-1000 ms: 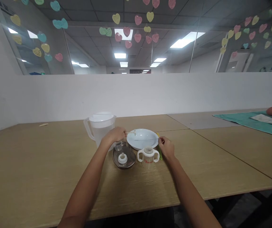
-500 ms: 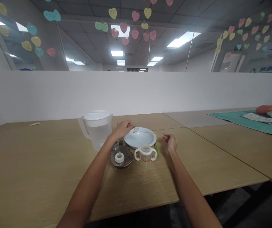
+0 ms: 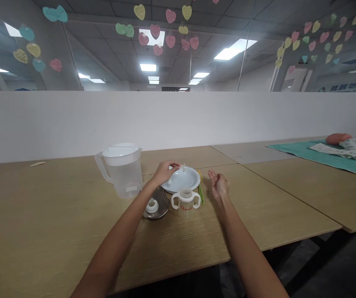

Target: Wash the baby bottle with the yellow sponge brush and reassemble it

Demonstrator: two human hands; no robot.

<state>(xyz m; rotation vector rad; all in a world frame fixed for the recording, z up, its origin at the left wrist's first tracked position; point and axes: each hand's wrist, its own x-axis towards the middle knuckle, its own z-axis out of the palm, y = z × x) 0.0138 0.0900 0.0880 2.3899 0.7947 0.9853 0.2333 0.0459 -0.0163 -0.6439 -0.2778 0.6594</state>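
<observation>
My left hand (image 3: 166, 172) reaches over the white bowl (image 3: 186, 180) and pinches a small, pale, translucent piece (image 3: 183, 167) at the bowl's far rim; its exact kind is too small to tell. To the right of the bowl, my right hand (image 3: 219, 186) is held palm up, fingers apart, with nothing in it. In front of the bowl stands a clear baby bottle (image 3: 186, 203) without a lid, fitted with two white handles. Left of it, a metal kidney tray (image 3: 163, 203) bears a bottle nipple in a white ring (image 3: 152, 205); my left forearm covers part of the tray.
A translucent pitcher (image 3: 123, 171) stands at the left behind my forearm. A green-handled brush (image 3: 201, 195) lies by the bowl's right side. Farther right, a teal mat (image 3: 292, 147) carries cloth and an orange-red object (image 3: 337, 138). The table's front edge is near me.
My left hand has turned and shifted slightly, and the small translucent piece now stands above the bowl's far rim. My right hand has opened more, palm up. The view has shifted slightly right.
</observation>
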